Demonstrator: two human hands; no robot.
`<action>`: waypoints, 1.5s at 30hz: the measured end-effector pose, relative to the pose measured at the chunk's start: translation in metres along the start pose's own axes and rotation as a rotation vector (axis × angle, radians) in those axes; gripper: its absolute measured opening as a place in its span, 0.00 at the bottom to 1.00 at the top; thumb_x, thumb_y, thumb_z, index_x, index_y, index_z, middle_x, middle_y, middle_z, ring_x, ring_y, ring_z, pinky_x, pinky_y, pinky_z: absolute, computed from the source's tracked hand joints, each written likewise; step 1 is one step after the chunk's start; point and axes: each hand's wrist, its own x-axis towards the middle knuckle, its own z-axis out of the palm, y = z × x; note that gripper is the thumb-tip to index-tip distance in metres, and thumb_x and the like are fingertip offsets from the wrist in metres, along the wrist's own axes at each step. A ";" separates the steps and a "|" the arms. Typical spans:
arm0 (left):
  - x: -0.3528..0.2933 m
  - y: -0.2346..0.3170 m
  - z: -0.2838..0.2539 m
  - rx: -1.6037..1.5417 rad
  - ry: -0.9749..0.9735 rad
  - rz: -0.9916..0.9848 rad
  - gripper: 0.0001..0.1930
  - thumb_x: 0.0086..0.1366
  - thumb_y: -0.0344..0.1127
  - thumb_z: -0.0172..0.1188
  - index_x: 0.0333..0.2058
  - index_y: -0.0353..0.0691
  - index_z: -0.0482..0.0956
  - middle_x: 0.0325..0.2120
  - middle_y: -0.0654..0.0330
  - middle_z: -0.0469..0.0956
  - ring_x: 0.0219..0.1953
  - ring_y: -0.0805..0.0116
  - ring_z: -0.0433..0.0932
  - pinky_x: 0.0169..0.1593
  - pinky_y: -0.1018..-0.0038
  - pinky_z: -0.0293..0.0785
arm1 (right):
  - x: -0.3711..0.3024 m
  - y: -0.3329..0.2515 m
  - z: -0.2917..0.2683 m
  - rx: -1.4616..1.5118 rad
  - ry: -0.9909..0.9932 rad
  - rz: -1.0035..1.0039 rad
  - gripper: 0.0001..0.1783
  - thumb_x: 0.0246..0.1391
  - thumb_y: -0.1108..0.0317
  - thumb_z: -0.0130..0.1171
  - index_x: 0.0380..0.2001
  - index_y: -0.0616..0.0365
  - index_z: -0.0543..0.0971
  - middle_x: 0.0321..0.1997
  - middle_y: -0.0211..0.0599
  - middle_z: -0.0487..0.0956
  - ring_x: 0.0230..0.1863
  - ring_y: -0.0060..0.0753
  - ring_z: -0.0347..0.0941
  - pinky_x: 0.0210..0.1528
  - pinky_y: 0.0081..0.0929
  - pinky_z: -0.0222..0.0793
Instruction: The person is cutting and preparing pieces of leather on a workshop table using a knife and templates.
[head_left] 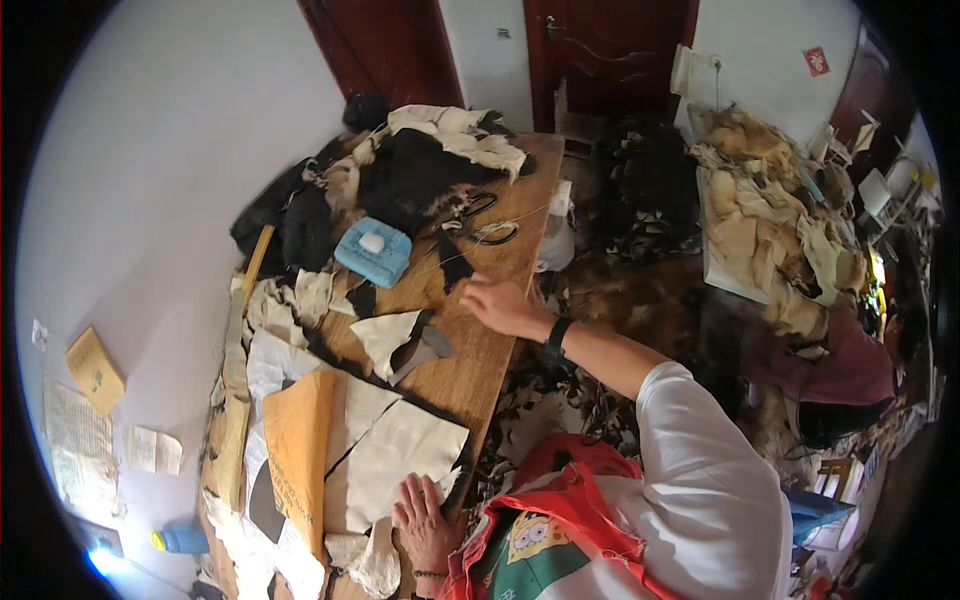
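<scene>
left hand (pixel 425 525), spread at the hide (pixel 402 462)'s five o'clock, seemingly steadies it, likely needing even pressure next; right hand (pixel 497 306) curls beyond one, grip unclear.

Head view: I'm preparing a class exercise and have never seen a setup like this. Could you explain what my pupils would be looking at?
There is no robot here, only a person working with bare hands. The single picture comes from a wide fisheye camera on the person's head, looking down, so straight edges bend near the rim.

On the wooden table lie cream sheets, an orange-brown sheet, heaped black material and a blue block-shaped object with something white on top.

The left hand is spread beside the cream sheets' lower edge. The right hand is curled near a narrow black scrap; whether it grips anything is unclear.
</scene>
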 end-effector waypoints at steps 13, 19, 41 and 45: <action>-0.002 0.009 -0.018 0.189 -0.133 -0.024 0.40 0.64 0.56 0.48 0.69 0.40 0.49 0.69 0.47 0.49 0.71 0.49 0.48 0.69 0.53 0.50 | 0.046 0.275 -0.105 -0.280 0.411 0.610 0.05 0.50 0.67 0.53 0.29 0.52 0.77 0.37 0.48 0.78 0.42 0.53 0.75 0.42 0.44 0.72; 0.004 0.002 -0.010 0.069 0.021 -0.024 0.40 0.64 0.58 0.52 0.66 0.37 0.55 0.66 0.42 0.54 0.69 0.43 0.51 0.66 0.50 0.54 | 0.077 0.287 -0.091 -0.310 0.189 0.570 0.05 0.49 0.72 0.51 0.30 0.59 0.74 0.36 0.51 0.78 0.41 0.56 0.75 0.40 0.47 0.71; 0.203 0.238 -0.080 -1.018 -0.406 0.840 0.47 0.53 0.18 0.64 0.68 0.42 0.49 0.71 0.55 0.39 0.69 0.57 0.52 0.55 0.65 0.74 | -0.237 -0.061 -0.275 0.842 0.527 0.514 0.09 0.68 0.62 0.46 0.36 0.53 0.71 0.49 0.40 0.79 0.46 0.26 0.76 0.40 0.22 0.72; 0.177 0.292 -0.040 -1.094 -0.586 1.071 0.52 0.55 0.21 0.64 0.70 0.45 0.37 0.71 0.54 0.38 0.71 0.56 0.47 0.59 0.62 0.68 | -0.284 -0.153 -0.255 1.168 0.762 0.465 0.07 0.66 0.63 0.48 0.38 0.55 0.68 0.22 0.28 0.69 0.30 0.31 0.78 0.35 0.29 0.75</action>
